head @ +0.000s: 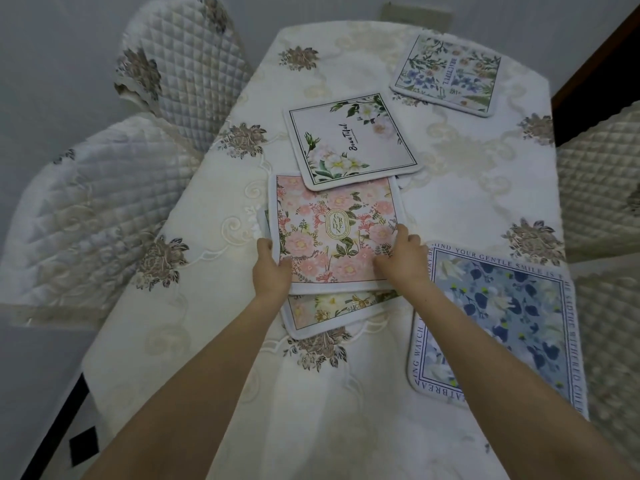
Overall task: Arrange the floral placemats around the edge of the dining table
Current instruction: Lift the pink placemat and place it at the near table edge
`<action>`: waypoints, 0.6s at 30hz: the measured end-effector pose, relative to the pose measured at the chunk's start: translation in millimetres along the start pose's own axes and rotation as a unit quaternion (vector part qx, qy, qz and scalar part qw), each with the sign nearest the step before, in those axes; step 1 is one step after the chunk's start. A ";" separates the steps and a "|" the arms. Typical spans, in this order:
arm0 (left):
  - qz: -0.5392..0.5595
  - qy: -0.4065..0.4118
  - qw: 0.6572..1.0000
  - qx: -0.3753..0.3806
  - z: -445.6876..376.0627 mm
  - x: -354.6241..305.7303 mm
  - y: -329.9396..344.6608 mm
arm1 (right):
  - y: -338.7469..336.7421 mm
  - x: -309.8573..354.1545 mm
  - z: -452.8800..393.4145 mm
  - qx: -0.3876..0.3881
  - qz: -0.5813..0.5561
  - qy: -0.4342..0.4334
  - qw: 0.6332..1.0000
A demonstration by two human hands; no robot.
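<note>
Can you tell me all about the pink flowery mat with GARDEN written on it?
The pink mat is square and soft-looking, with a white border, pink blooms, green leaves and a gold oval reading GARDEN. It sits mid-table atop another mat; the white Beautiful mat overlaps its far edge. The left hand grips its corner; the right hand presses on it.

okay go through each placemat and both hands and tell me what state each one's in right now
Pink Garden placemat: gripped by both hands, atop another mat.
Mat underneath: mostly covered.
White Beautiful placemat: flat, overlapping the pink one's far edge.
Blue placemat: flat at right edge.
Far placemat: flat.
Left hand: gripping.
Right hand: gripping.
</note>
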State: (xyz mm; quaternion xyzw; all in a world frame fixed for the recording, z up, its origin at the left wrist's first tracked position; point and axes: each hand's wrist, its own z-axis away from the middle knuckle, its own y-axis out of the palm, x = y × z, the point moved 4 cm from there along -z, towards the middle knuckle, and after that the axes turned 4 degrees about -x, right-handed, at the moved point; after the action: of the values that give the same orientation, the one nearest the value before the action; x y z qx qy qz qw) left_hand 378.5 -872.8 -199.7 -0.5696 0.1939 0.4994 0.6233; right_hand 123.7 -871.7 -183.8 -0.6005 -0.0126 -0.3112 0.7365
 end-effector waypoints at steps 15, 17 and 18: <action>0.136 -0.106 0.983 0.057 23.0 28.7 -40.3 | -7.8 -10.1 37.6 -0.060 -0.166 0.104 0.979; 0.108 -0.080 0.989 0.062 30.7 32.9 -45.3 | -7.1 -8.3 50.7 -0.064 -0.177 0.092 0.978; 0.089 -0.065 0.992 0.059 35.1 34.4 -47.7 | -6.5 -7.0 60.1 -0.068 -0.187 0.093 0.976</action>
State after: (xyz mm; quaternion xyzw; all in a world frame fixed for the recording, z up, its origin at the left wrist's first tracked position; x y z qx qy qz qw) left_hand 421.8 -820.3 -193.2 -0.4788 0.2323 0.5766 0.6199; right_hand 136.3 -815.5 -164.1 -0.6050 -0.0352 -0.4978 0.6204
